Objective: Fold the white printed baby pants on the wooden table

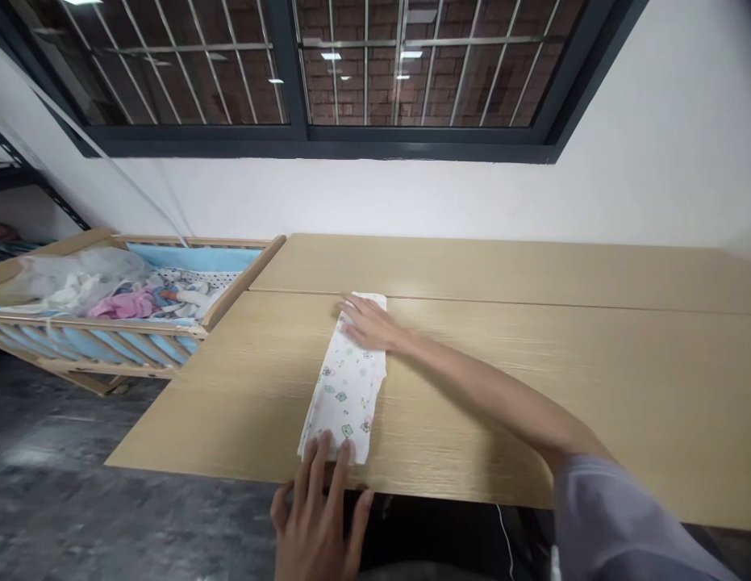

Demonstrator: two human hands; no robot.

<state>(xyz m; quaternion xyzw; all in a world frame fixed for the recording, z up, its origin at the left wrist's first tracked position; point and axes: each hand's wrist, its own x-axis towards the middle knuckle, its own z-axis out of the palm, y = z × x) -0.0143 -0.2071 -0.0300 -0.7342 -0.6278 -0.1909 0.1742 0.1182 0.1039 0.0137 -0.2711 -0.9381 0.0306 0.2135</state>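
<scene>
Left hand (318,516): fingers spread wide, tips on near end of folded cloth (346,391), grabbing nothing. Right hand (370,324): nearly flat on far end, grabbing nothing. Cloth lies on table (230,387), long way pointing toward window (298,89), between hands.

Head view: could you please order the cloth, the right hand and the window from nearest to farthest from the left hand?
1. Cloth: its near end at the left hand.
2. Right hand: on the cloth's far end.
3. Window: in the wall beyond the table.
</scene>
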